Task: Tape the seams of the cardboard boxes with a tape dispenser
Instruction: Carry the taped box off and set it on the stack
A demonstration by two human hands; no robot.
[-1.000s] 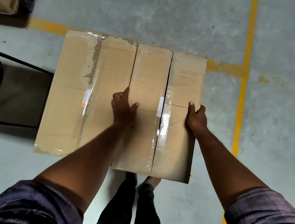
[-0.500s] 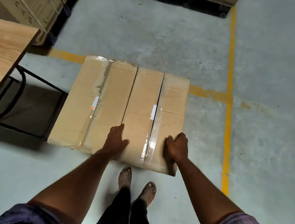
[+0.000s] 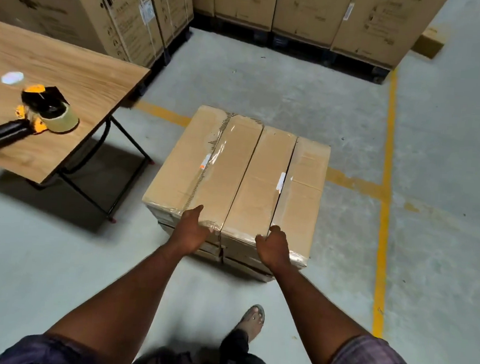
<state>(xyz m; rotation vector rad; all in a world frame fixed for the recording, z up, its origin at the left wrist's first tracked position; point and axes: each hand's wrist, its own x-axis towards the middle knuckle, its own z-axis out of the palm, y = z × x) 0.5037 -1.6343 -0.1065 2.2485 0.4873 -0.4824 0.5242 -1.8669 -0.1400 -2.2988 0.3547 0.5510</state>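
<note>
Behind right hand (image 3: 274, 249), hidden box (image 3: 233, 178) edge

At 10 o'clock, the tall printed carton (image 3: 46, 3) carries black lettering ending in "MACHINE"; its other print is too blurred. The white sticker (image 3: 281, 181) on the cardboard box (image 3: 304, 192) is unreadable

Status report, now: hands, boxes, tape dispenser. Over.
Hands: left hand and right hand grip the boxes at the near top edge. Boxes side by side on floor. Unheld tape dispenser lies on the table. Nothing on the box tops.
</note>
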